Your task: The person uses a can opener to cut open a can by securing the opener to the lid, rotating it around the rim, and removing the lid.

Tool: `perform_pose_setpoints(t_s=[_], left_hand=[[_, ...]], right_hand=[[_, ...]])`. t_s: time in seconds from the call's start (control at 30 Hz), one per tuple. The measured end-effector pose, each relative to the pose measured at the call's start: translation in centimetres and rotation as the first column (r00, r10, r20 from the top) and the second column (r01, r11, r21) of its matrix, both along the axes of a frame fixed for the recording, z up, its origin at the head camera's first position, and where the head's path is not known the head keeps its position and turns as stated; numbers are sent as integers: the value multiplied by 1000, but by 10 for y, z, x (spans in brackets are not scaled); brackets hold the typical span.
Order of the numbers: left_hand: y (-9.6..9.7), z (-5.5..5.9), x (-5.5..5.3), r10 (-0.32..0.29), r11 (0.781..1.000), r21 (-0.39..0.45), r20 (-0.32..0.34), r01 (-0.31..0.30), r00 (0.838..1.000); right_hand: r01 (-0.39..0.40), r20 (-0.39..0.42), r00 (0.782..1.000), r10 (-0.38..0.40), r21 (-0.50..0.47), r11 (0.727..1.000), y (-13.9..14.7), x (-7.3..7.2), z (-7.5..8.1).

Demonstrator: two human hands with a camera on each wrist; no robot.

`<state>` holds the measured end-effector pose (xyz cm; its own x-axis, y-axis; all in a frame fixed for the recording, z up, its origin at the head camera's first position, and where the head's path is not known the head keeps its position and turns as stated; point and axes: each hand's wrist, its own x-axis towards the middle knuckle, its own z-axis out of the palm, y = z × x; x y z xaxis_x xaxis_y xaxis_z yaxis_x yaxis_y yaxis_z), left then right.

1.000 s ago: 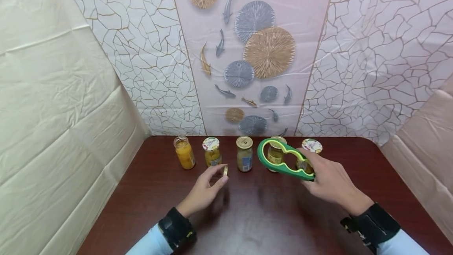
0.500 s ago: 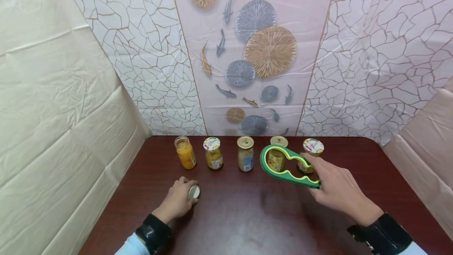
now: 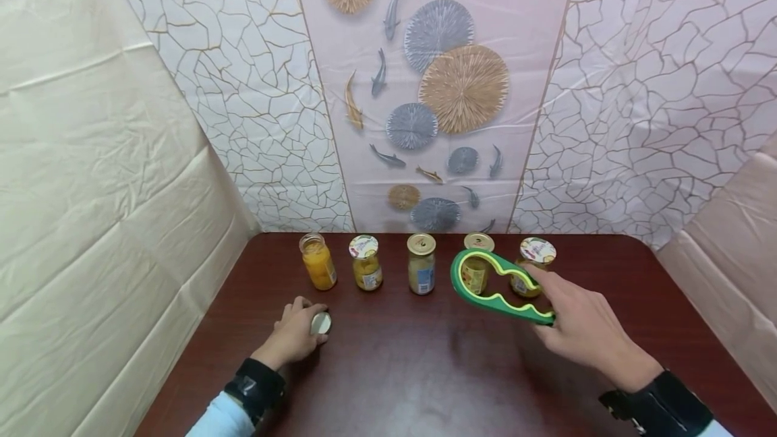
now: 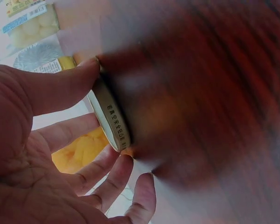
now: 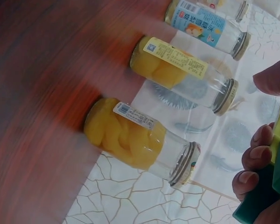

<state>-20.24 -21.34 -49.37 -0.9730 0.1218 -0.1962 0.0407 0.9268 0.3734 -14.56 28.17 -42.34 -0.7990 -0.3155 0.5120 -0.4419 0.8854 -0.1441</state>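
My left hand holds a gold metal jar lid at its rim, low over the table left of centre. In the left wrist view the lid stands on edge between thumb and fingers, with printed characters on its side. Behind that hand is a lidless glass jar of orange fruit. My right hand grips a green jar opener with a wavy yellow inner edge. It is held up in front of the two right-hand jars, a gold-lidded one and one with a patterned lid.
Toward the back of the dark red table the jars stand in a row. Between the outer ones are a patterned-lid jar and a gold-lidded jar with a blue label. A patterned cloth hangs behind.
My left hand has carried the lid from the middle to the left and down close to the table. My right hand and the jar opener have shifted slightly right and down.
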Motion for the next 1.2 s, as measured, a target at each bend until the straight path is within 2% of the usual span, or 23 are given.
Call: perform_pose_setpoints(t_s=[0.27,0.4,0.57,0.67,0.87,1.03,1.2], left_hand=[[0,1,0,14,1000,-14,18,-14,1000],[1,1,2,11,1000,-7,-5,-11,1000],[14,5,13,7,998,64,-86,-1,996],[28,12,21,7,992,130,-124,9,992],[50,26,37,-20,974,223,-137,51,990],[59,29,46,-56,967,237,-170,96,984],[63,29,50,-69,963,245,-182,113,981]], right_hand=[[-1,-10,1000,1,-24,1000,0,1,-1],[0,-18,1000,0,-25,1000,3,0,1],[37,-8,999,-37,-35,999,17,-5,1],[99,52,994,-96,-59,993,31,-10,4],[213,159,967,-200,-73,974,59,-18,2],[254,203,951,-235,-70,965,70,-18,-5],[259,208,948,-240,-72,963,73,-19,-8]])
